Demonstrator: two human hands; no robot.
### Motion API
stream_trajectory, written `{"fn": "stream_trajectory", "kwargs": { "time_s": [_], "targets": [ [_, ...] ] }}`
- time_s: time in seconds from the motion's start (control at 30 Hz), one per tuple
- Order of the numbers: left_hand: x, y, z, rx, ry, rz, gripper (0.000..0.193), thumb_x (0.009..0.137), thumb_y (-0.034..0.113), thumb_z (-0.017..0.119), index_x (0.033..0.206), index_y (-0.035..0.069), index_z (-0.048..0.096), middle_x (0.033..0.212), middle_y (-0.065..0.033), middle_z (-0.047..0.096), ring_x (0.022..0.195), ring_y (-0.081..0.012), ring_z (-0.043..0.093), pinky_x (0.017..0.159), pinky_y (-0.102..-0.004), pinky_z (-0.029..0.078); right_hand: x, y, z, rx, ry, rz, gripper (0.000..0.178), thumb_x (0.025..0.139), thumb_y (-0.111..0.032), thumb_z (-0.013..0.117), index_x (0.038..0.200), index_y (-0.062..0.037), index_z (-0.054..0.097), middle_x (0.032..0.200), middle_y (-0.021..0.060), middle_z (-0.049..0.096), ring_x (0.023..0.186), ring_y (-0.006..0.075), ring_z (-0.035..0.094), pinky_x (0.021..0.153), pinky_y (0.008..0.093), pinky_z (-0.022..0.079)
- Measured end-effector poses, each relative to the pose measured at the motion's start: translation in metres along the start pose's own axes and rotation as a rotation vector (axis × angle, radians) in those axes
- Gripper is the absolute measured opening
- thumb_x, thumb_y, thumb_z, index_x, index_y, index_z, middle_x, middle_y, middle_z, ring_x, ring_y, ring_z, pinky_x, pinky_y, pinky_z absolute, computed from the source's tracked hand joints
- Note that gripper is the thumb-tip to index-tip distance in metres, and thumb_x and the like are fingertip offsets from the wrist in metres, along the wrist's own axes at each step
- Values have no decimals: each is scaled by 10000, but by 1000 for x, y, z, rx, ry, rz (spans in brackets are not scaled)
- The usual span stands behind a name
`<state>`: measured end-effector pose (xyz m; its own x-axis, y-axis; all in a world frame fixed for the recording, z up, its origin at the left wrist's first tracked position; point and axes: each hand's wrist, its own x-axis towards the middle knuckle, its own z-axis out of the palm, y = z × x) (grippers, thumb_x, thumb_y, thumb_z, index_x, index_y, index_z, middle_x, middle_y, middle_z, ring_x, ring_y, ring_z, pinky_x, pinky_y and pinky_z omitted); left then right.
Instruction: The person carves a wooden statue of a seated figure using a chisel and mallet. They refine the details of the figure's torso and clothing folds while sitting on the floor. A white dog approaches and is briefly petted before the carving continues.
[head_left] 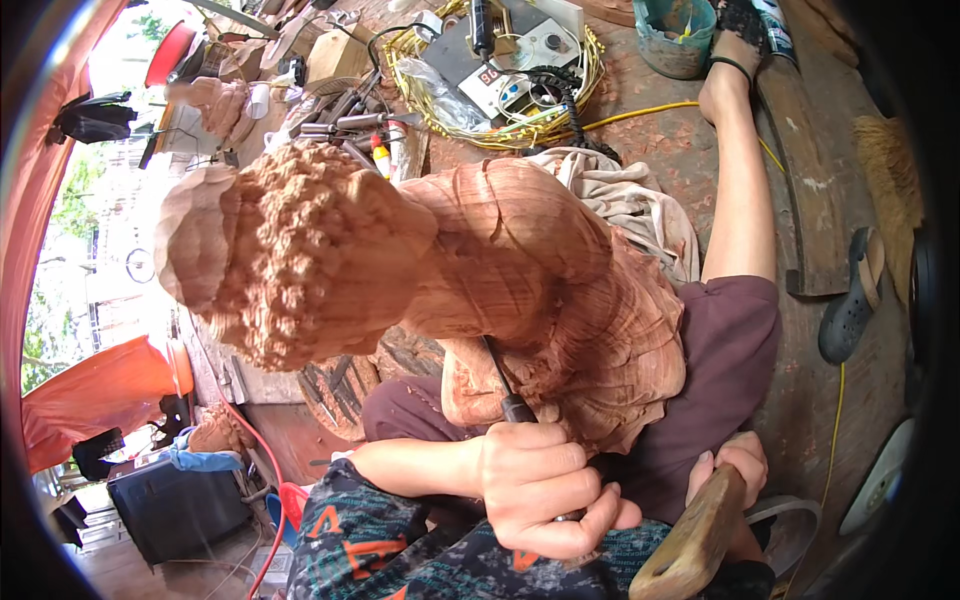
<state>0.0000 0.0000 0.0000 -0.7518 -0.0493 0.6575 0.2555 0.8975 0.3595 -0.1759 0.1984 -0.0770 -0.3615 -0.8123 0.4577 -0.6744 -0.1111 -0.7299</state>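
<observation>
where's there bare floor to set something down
Floor right of the maroon trousers, short of the clog and yellow cord; a smaller shaving-strewn patch between cloth and bare leg. Crowded: upper left, tools beyond the carving.

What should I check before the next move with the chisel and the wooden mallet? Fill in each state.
1. Left hand wrapped around the chisel: ok.
2. Chisel blade directed at the carving: ok.
3. Chisel's cutting edge properly seated: cannot tell, too small to see.
4. Right hand gripping the wooden mallet: ok.
5. Mallet apart from the left hand: ok.
6. Gloves on: not ok, both hands are bare.
</observation>
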Motion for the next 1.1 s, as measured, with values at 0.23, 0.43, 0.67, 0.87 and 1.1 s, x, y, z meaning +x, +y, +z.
{"fn": "stream_trajectory", "kwargs": {
  "time_s": [0.23, 0.43, 0.67, 0.87, 1.1],
  "targets": [
    [-6, -10, 14, 109, 22, 84, 230, 797, 156, 747, 795, 36, 551, 540, 52, 468, 434, -78, 447, 392, -202, 317, 25, -1, -15, -146, -216, -123, 287, 725, 52, 600, 952, -62, 466, 713, 64, 474, 546, 218, 477, 469, 361, 409],
    [-8, -11, 12, 183, 60, 65, 211, 801, 178, 740, 757, 55, 575, 530, 66, 449, 441, -58, 424, 399, -200, 309, 13, 0, -12, 6, -11, -167, 311, 716, 34, 629, 965, -62, 469, 732, 68, 489, 536, 215, 488, 477, 344, 420],
    [8, 4, 11, -25, 26, -17, 255, 824, 289, 711, 829, 90, 551, 586, 21, 447, 456, -79, 399, 419, -203, 269, -3, 6, 6, 14, 62, 10, 254, 749, -26, 630, 945, -25, 469, 704, 71, 482, 519, 209, 471, 472, 333, 399],
    [-7, -5, 12, 17, 30, 33, 255, 765, 229, 702, 721, 98, 488, 560, 29, 377, 441, -97, 358, 399, -222, 254, -1, 9, 7, -14, 82, -8, 248, 748, -26, 627, 934, -8, 465, 672, 71, 465, 508, 199, 454, 459, 316, 384],
    [5, -6, 9, 101, -40, 5, 146, 713, 174, 648, 706, 94, 526, 577, 18, 423, 488, -107, 428, 417, -224, 306, -6, 10, 6, 44, -7, 16, 279, 785, 54, 556, 1004, -26, 403, 825, 70, 398, 649, 172, 403, 603, 311, 369]
  ]
}}
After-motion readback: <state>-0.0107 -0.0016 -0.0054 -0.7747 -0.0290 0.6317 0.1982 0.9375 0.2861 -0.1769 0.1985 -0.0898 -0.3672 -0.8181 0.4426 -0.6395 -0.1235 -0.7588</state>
